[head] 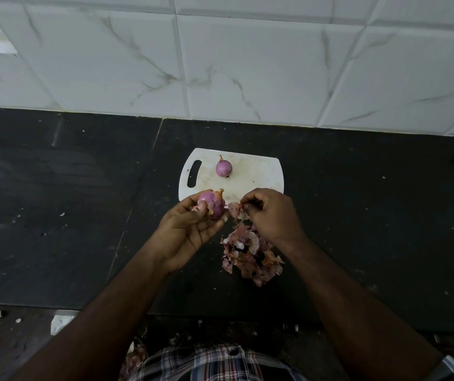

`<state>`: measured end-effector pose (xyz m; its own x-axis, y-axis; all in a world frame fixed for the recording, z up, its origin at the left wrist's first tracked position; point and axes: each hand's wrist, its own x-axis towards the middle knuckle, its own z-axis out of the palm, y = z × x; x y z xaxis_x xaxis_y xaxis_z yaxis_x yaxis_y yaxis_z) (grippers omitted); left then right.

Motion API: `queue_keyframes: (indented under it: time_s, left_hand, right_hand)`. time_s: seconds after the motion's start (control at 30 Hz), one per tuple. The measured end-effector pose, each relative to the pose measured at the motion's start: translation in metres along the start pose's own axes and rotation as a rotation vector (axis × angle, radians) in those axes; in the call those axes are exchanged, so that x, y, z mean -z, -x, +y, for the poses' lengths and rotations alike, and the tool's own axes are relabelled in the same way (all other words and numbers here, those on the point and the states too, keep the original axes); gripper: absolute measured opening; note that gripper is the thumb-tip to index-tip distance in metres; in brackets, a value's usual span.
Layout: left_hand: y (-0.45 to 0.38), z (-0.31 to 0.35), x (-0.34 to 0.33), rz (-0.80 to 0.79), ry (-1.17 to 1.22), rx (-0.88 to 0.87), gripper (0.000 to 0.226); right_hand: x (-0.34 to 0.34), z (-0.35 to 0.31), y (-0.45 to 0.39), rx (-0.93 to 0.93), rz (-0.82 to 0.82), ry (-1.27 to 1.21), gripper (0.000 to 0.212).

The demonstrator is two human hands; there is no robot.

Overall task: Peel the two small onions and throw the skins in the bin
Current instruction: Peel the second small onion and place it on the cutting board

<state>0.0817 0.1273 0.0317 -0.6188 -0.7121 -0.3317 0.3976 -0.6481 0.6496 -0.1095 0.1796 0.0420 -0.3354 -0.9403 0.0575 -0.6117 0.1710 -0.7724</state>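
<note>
**Second onion half-stripped above the board**

The left hand [190,229] cups a small purple onion [212,206] palm-up, its grip closed round the bulb with the thumb lying across the near side and the fingers curled beneath. The onion's dry orange tip points up and away from the person. Much of its surface shows smooth purple, with pale scraps of skin clinging near the thumb.

The right hand [271,213] sits just beside it, knuckles up, its grip pinching a loose strip of skin [234,209] between thumb and fingertips. The strip spans the short gap between the two hands and reaches the onion's right side; whether it is torn free there cannot be told.

Both hands are held over the near edge of a white cutting board [259,174] with a handle slot at its left end. On the board, well apart from the hands, lies the other onion [223,168], purple and smooth, its stem tip pointing toward the wall.

Below the right hand, on the black worktop [55,202], lies a heap of peeled skins [250,254], pinkish and brown, loosely piled just off the board's near edge. A few pale flecks are scattered elsewhere on the worktop. More skin scraps [135,358] show at the bottom edge, beside a checked shirt [206,364]. White marble-veined tiles [248,64] cover the wall behind.
</note>
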Motion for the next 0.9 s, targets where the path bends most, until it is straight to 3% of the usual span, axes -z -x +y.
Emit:
queue_keyframes:
  time_s: [0.23, 0.37, 0.63, 0.9]
  left_hand:
    - [0.0, 0.0, 0.002, 0.017, 0.065, 0.07, 0.05]
    - [-0.001, -0.001, -0.002, 0.011, 0.059, 0.077, 0.046]
    - [-0.004, -0.005, -0.013, 0.06, -0.057, -0.058, 0.047]
    - [-0.004, -0.006, -0.014, 0.069, -0.163, -0.084, 0.044]
  right_hand:
    - [0.002, -0.001, -0.002, -0.067, -0.032, -0.045, 0.031]
    - [0.002, -0.019, 0.001, -0.125, -0.09, -0.306, 0.029]
    - [-0.019, -0.023, 0.001, -0.128, 0.082, -0.364, 0.012]
    - [-0.021, -0.024, 0.003, -0.099, 0.135, -0.47, 0.03]
